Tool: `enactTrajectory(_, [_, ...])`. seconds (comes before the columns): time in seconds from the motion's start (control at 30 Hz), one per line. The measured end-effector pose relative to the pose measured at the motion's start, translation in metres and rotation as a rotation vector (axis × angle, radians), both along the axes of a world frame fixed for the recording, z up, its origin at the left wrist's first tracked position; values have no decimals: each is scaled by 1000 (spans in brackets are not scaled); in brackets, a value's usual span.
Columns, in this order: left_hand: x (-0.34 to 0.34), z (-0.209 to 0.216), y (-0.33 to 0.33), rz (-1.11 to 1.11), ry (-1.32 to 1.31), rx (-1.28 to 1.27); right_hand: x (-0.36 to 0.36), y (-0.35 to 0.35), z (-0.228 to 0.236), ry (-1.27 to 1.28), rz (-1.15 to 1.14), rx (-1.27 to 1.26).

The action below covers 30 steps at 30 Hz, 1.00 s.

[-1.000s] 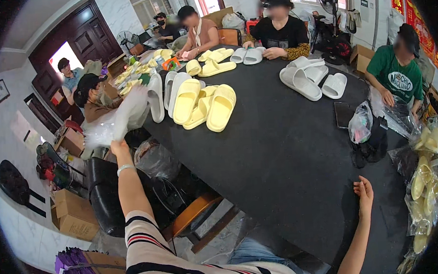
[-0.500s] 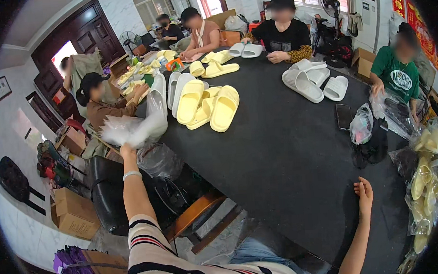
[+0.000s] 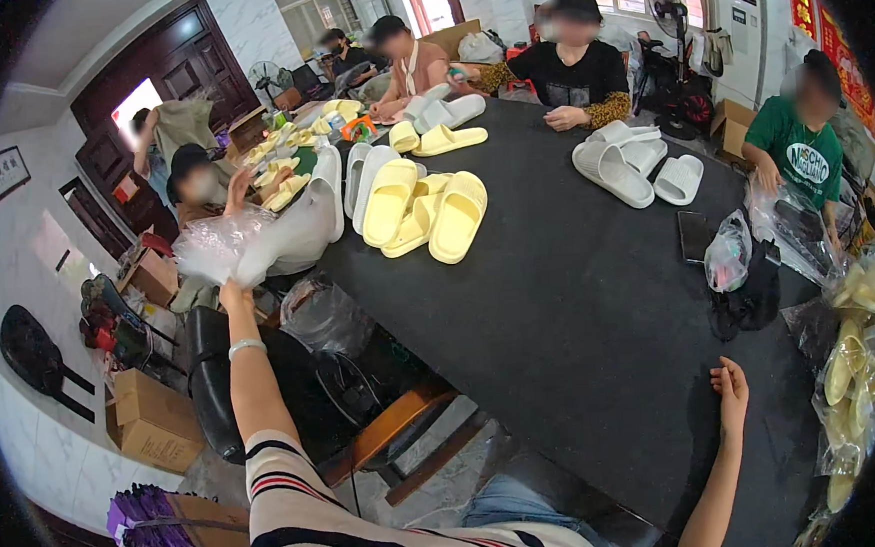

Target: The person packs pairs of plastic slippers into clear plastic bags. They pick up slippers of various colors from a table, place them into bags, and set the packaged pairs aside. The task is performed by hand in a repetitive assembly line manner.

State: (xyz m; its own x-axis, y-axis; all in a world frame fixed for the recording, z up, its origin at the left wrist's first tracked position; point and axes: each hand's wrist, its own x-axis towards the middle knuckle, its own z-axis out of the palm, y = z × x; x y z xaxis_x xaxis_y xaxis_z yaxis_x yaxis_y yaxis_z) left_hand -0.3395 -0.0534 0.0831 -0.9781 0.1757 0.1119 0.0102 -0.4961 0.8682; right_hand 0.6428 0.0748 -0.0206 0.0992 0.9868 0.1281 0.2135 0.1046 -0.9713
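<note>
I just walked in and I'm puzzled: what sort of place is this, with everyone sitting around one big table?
Most likely a small packing workshop for foam slippers. Yellow slippers and white slippers lie in piles on the large black table, the left hand lifts a clear plastic bag, and cardboard boxes stand along the wall.

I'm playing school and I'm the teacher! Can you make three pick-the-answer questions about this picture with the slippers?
1. Where does the right hand rest?
A. on the black table
B. on a cardboard box
C. inside a slipper

2. What colour are the slippers piled near the table's left edge?
A. red
B. pale yellow
C. blue

3. What is the left hand doing?
A. lying flat and empty
B. holding up a clear plastic bag
C. gripping a fan

Answers: 1 A, the hand lies on the dark tabletop. 2 B, they look pale yellow. 3 B, its fingers pinch the crinkled bag.
</note>
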Motion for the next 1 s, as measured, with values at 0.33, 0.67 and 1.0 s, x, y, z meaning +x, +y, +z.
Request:
enactTrajectory(0.33, [7, -12, -11, -48, -4, 152, -2, -4, 9, -46, -17, -3])
enactTrajectory(0.67, [31, -38, -17, 62, -218, 127, 5, -2, -1, -50, -20, 18])
enactTrajectory(1.0, [35, -49, -6, 3, -154, 17, -4, -1, 5, -45, -3, 1])
